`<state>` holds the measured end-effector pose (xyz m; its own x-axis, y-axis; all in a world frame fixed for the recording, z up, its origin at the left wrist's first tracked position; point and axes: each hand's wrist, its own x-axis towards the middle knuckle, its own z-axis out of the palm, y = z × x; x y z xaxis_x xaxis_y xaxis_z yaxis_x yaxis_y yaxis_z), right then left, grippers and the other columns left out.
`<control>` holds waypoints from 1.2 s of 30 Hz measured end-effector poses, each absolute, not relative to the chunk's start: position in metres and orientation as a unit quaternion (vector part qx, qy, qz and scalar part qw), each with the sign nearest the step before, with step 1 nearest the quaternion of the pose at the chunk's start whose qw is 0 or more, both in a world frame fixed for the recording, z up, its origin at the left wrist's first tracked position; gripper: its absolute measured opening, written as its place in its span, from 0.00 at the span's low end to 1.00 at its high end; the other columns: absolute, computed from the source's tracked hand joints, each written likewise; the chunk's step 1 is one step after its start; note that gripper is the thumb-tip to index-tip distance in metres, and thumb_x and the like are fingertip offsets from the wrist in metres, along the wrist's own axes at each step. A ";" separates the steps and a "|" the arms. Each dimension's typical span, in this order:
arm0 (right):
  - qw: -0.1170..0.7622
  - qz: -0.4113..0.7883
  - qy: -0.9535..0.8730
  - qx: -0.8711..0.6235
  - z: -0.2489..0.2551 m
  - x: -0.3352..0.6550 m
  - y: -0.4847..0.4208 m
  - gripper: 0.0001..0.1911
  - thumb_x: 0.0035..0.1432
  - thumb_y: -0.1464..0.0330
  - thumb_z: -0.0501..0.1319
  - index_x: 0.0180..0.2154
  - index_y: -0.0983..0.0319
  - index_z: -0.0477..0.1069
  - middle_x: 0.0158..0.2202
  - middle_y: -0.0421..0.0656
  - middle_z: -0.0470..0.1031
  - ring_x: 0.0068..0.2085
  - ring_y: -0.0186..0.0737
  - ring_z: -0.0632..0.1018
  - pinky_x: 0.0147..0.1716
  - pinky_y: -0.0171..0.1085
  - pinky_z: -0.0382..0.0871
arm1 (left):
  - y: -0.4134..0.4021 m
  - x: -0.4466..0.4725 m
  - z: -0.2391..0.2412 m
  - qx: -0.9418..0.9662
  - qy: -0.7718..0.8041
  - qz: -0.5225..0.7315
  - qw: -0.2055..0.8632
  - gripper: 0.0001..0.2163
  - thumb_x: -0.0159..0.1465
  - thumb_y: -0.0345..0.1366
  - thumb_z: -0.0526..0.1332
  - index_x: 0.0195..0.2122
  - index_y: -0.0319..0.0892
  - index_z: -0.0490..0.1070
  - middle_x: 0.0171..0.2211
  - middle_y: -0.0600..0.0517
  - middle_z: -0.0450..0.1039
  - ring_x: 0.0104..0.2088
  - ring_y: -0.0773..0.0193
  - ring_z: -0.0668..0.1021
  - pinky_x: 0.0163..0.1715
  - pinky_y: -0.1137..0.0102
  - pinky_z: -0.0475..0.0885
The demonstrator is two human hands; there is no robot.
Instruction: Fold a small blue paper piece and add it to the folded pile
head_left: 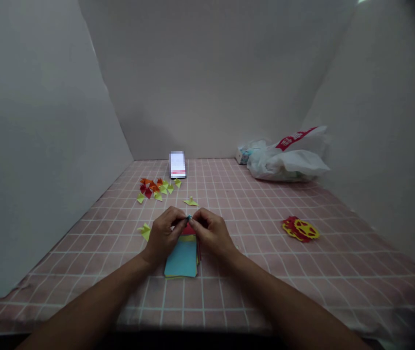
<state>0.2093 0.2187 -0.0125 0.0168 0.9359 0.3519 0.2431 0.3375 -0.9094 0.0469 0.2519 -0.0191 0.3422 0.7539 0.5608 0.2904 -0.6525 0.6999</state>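
Note:
My left hand [166, 232] and my right hand [210, 232] meet above the table, thumbs and fingertips pinched together. Between them is a small blue piece of folded paper [189, 217], mostly hidden by the fingers. Below the hands lies a stack of square paper sheets [181, 260], blue on top with yellow and red edges showing. A yellow folded paper figure [144, 231] rests just left of my left hand. Another yellow paper figure [191, 201], with its wings spread, lies just beyond the fingertips.
Several red, orange and yellow folded paper figures [153, 187] lie at the far left. Behind them a phone [177, 165] stands upright. A white plastic bag [289, 163] and a tissue box [243, 155] sit back right. Red and yellow cut-out shapes [300, 229] lie to the right.

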 end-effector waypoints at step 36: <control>0.533 0.335 -0.615 -0.474 -0.011 0.208 0.217 0.03 0.54 0.70 0.60 0.28 0.60 0.67 0.25 0.38 0.71 0.27 0.33 0.72 0.27 0.33 0.64 | 0.253 0.047 -0.024 0.774 0.319 0.470 0.281 0.03 0.65 0.30 0.61 0.33 0.41 0.71 0.32 0.53 0.71 0.33 0.66 0.74 0.34 0.71 0.69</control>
